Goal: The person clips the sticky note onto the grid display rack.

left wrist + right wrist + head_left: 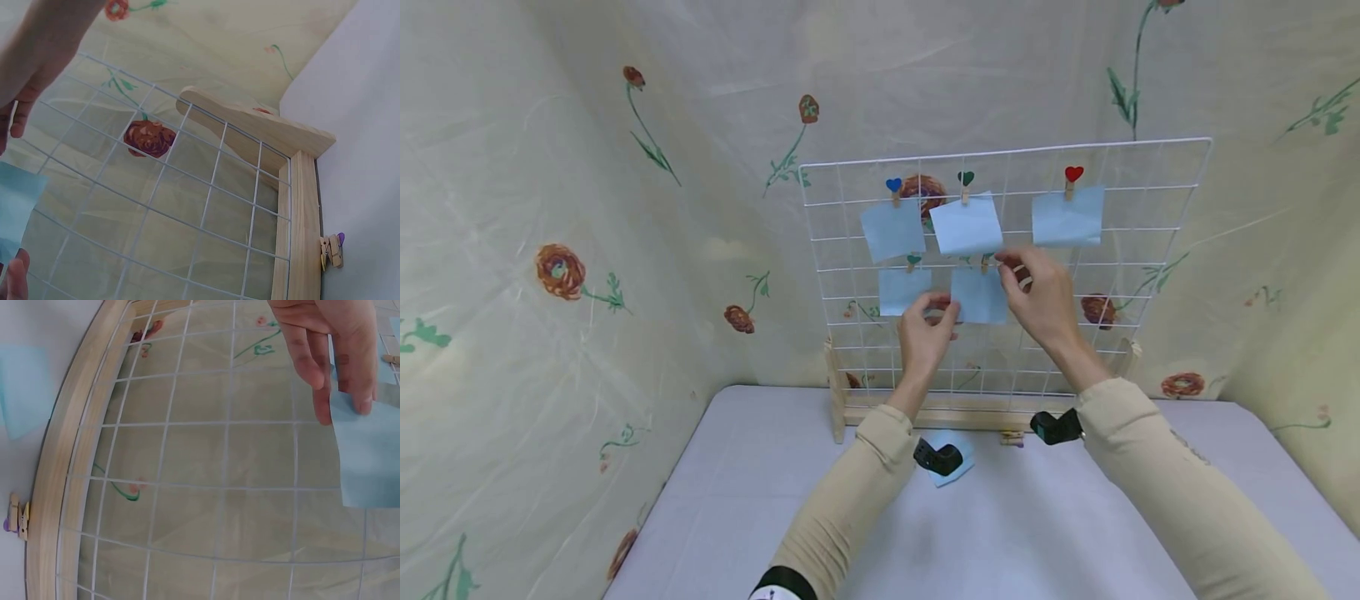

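Observation:
A blue paper note (979, 298) hangs on the white wire grid (1045, 337), under a small wooden clothespin (985, 262) with a green heart. My left hand (927, 335) pinches the note's lower left corner between thumb and fingers; the right wrist view shows this grip on the note (369, 456). At the upper right corner, beside the clothespin, my right hand (1041, 292) pinches the paper's edge with thumb and index finger. Left of it hangs another blue note (902, 293). Above are three more notes, one on a blue-heart clothespin (894, 188), one on a green-heart clothespin (966, 185), one on a red-heart clothespin (1072, 179).
The grid stands in a wooden base (958, 417) at the back of the white-covered table (1000, 533). In front of the base lie loose blue paper (953, 477) and a few clothespins (1012, 438). Flowered cloth (715, 167) hangs behind and at both sides.

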